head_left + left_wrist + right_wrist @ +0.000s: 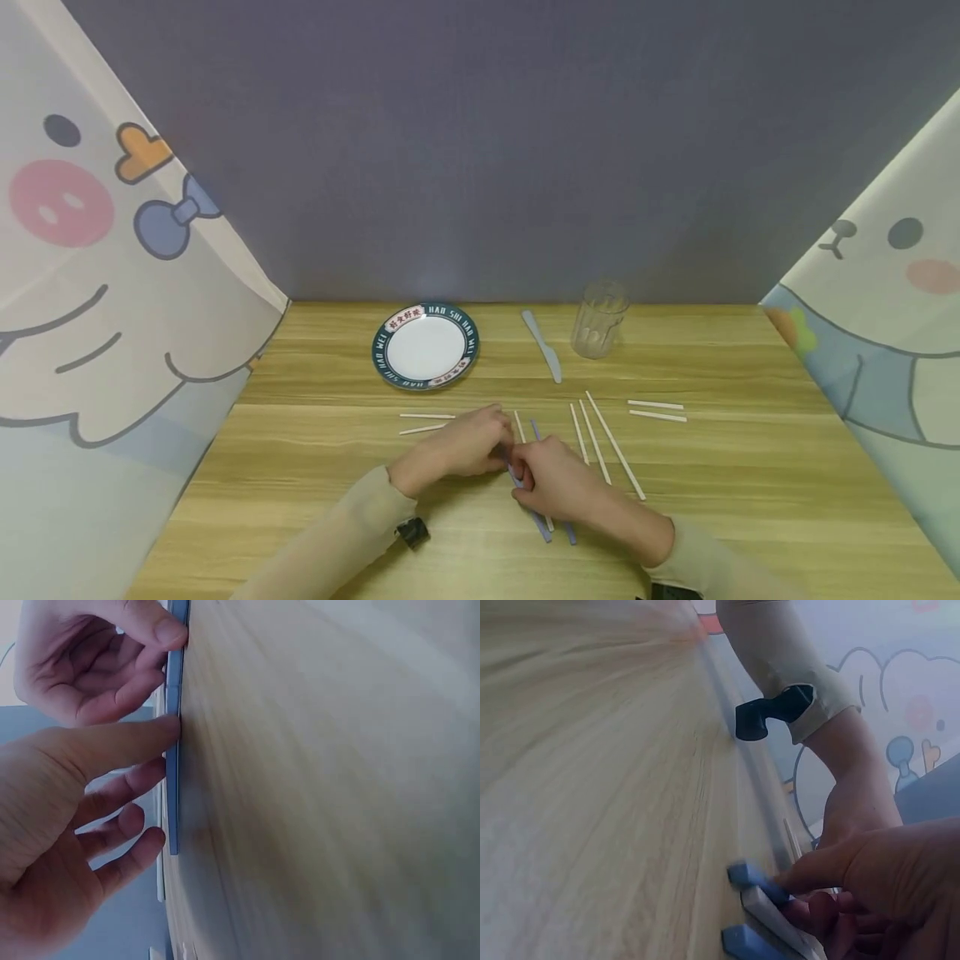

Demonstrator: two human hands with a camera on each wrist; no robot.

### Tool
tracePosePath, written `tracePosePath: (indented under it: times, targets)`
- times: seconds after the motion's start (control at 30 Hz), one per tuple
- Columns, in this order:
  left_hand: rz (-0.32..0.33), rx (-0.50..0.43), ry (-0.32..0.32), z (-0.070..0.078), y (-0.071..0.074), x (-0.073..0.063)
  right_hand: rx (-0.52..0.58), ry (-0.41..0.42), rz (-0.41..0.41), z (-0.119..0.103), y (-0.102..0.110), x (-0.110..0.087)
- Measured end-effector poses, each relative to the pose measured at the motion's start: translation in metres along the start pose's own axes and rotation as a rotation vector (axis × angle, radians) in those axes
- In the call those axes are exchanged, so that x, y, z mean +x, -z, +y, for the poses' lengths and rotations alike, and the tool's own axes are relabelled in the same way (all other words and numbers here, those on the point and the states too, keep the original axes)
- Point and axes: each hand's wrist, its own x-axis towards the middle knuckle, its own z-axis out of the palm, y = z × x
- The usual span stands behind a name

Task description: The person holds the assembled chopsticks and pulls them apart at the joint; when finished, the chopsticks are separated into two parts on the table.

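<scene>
Both hands meet over a slim blue stick [538, 527] that slants along the wooden table. My left hand [474, 442] pinches it toward its far end, thumb on the near side in the left wrist view. Closer to me, my right hand [557, 482] holds the same blue stick [174, 697] between thumb and fingers. Just right of it lie a white stick [551, 524] and a second blue stick [571, 534], partly covered by the right hand. In the right wrist view, the ends of the white stick [769, 909] and both blue sticks sit close together.
Three long white sticks [615, 446] slant to the right, with two short white sticks [657, 415] beyond. Two more short ones [427, 416] lie by the left hand. Behind stand a green-rimmed plate [380, 354], a pale knife [543, 345] and a clear glass [597, 325].
</scene>
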Motion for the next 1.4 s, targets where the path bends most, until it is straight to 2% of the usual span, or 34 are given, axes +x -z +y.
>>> tracePosePath:
  times: [0.1, 0.2, 0.33, 0.4, 0.57, 0.77, 0.9, 1.1, 1.4]
  targets:
    - [-0.022, -0.017, -0.024, -0.002, 0.002, -0.003, 0.008, -0.024, 0.009, -0.002, 0.002, 0.0]
    - [-0.027, -0.084, -0.041, -0.002, 0.007, -0.006, 0.017, -0.041, 0.03, -0.005, 0.01, -0.002]
    - [0.014, -0.162, -0.035, 0.0, 0.016, -0.01, -0.015, -0.042, 0.067, -0.007, 0.025, -0.001]
    - [0.061, -0.188, -0.02, 0.002, 0.021, -0.012, -0.049, -0.034, 0.093, -0.008, 0.034, -0.001]
    - [0.225, -0.206, 0.016, 0.011, 0.033, -0.011, -0.148, 0.017, 0.202, -0.007, 0.052, 0.001]
    - [0.429, -0.136, 0.009, 0.02, 0.044, -0.006, -0.259, 0.116, 0.338, -0.006, 0.068, 0.002]
    - [0.515, -0.071, -0.015, 0.021, 0.047, -0.004, -0.272, 0.148, 0.387, -0.006, 0.073, 0.001]
    - [0.538, -0.065, -0.019, 0.023, 0.049, -0.003, -0.264, 0.159, 0.397, -0.006, 0.076, 0.0]
    - [0.534, -0.052, -0.021, 0.025, 0.046, -0.003, -0.226, 0.163, 0.356, -0.003, 0.076, 0.0]
